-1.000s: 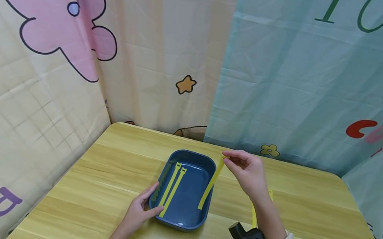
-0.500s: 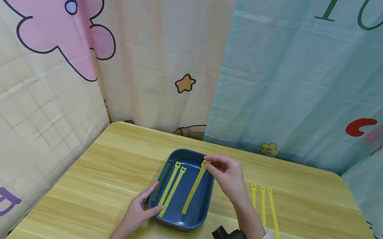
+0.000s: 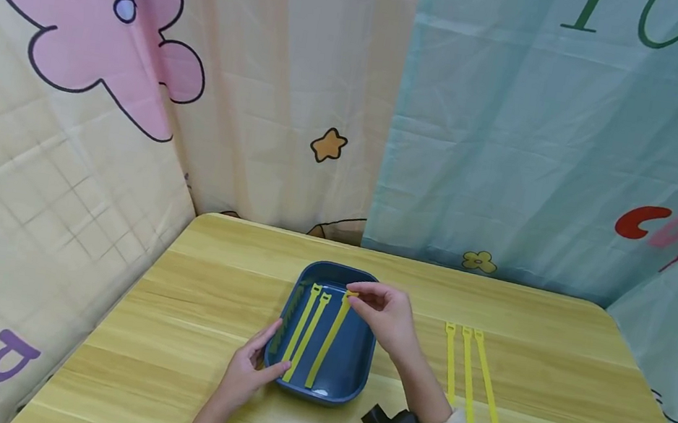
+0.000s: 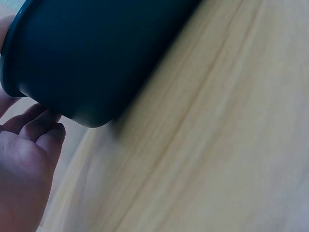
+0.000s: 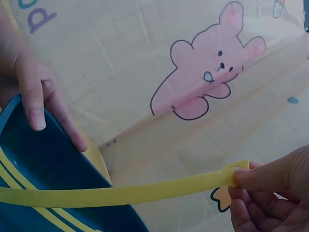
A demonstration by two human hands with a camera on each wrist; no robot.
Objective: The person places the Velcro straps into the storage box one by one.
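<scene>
Since a second ago, the right hand [image 3: 385,317] has carried its long yellow fabric strap [image 3: 329,342] from above the right rim leftward and down into the dark blue rounded plastic tray [image 3: 353,378], where it now lies almost flat beside the others.

From the head view, the right hand pinches the strap's far, tabbed end between thumb and fingertips, while the strap's length slants down toward the tray's near wall. The left hand [image 3: 245,373] holds the tray's near-left corner, thumb hooked over the rim and fingers along the outside. I count three yellow straps in the tray, including the held one; the two others [image 3: 303,330] lie side by side just left of it. Three more yellow straps [image 3: 468,377] lie in a row on the light wooden table [image 3: 549,389], well apart to the right. One tray, two hands.

The left wrist view shows only the tray's dark outer wall [image 4: 96,53] on the tabletop, with the left hand's fingers [image 4: 41,130] touching its lower corner.

The right wrist view shows the pinch clearly: fingertips [image 5: 256,176] clamp the strap's end [image 5: 231,174], and the strap runs back over the tray [image 5: 43,169], whose rim the left thumb [image 5: 34,104] grips.

A likely mishap: hook-and-loop surfaces may cling, so the strap could stick to its neighbours or follow the fingers up on release.
</scene>
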